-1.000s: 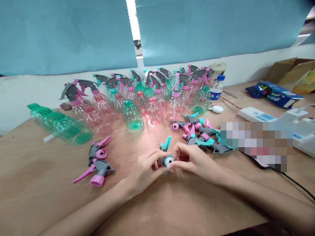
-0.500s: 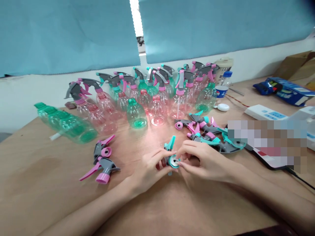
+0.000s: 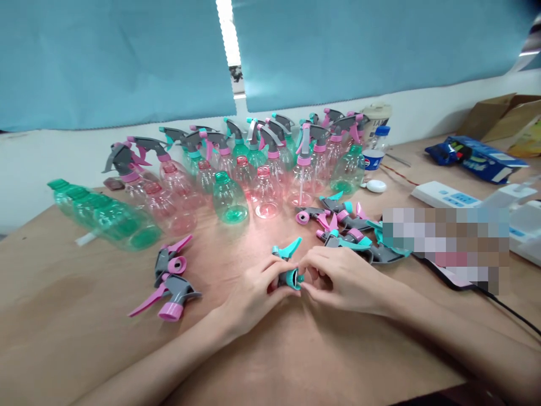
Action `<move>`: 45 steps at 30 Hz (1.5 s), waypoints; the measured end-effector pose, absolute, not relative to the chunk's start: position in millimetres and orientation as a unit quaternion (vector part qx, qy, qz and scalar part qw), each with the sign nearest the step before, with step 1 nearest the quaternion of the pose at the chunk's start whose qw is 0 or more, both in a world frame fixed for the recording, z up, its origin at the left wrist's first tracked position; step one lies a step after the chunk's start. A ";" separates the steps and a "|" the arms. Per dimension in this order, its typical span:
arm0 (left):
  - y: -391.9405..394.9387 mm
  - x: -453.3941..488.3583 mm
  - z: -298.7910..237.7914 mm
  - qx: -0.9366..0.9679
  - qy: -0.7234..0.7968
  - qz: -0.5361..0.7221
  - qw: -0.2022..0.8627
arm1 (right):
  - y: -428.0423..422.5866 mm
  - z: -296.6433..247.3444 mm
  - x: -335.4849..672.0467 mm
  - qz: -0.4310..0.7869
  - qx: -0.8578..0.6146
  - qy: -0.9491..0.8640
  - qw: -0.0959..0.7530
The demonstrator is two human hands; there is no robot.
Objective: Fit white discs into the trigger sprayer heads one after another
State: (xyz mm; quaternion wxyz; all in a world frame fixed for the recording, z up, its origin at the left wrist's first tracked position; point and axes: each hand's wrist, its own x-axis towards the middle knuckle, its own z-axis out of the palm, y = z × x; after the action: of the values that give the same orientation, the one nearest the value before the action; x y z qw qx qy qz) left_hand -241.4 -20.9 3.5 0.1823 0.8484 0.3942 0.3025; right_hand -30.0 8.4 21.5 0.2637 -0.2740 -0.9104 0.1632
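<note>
Low and near the middle of the table (image 3: pixel 270 361), just in front of the bottles: one spray head (image 3: pixel 289 279), teal collar mouth turned toward the right. Left hand (image 3: pixel 257 287) is clamped on the body behind the collar, thumb below, fingers above. Right hand (image 3: pixel 346 281) is closed in at the collar mouth, fingertips touching or nearly so; a small teal piece (image 3: pixel 300 278) shows between them. Can't tell if it's pinched or just sitting there. Hands close together, head bridging the gap.

My read: step is fine work at the collar mouth; putting in or taking out, can't say. To do it well:
- left grip firm on the body, off the rim, so the head can't roll
- right pinch light, straight along the collar axis; a skewed push could jam a small part
- tip the mouth up a bit to see how it sits
- keep fingers off the teal trigger (image 3: pixel 291 247); a squeeze would likely twist the head

Outward: loose heads (image 3: pixel 354 235) lie just beyond the right hand, so watch the knuckles. Pink-collared pair (image 3: pixel 180 288) lies off to the left. Open-necked green bottle (image 3: pixel 230 197) and pink bottle (image 3: pixel 266 194) stand ahead, well apart from the fingers.
</note>
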 end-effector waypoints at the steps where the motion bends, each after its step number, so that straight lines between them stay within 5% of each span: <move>1: -20.8 -241.6 2.8 0.849 0.393 0.301 0.188 | 8.4 20.6 -30.5 0.160 -0.276 -0.910 0.265; 23: -20.1 -239.9 5.4 0.841 0.395 0.306 0.206 | 1.0 11.9 -39.1 0.145 -0.254 -0.888 0.356; 45: -21.0 -242.8 4.6 0.861 0.381 0.302 0.151 | -0.9 27.3 -31.6 0.046 -0.304 -0.911 0.275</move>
State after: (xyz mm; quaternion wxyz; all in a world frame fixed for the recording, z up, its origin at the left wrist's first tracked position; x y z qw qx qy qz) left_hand -242.8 -21.0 4.6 0.1513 0.8607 0.3809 0.3021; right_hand -31.6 -0.9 27.3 0.2752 -0.3040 -0.9109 0.0460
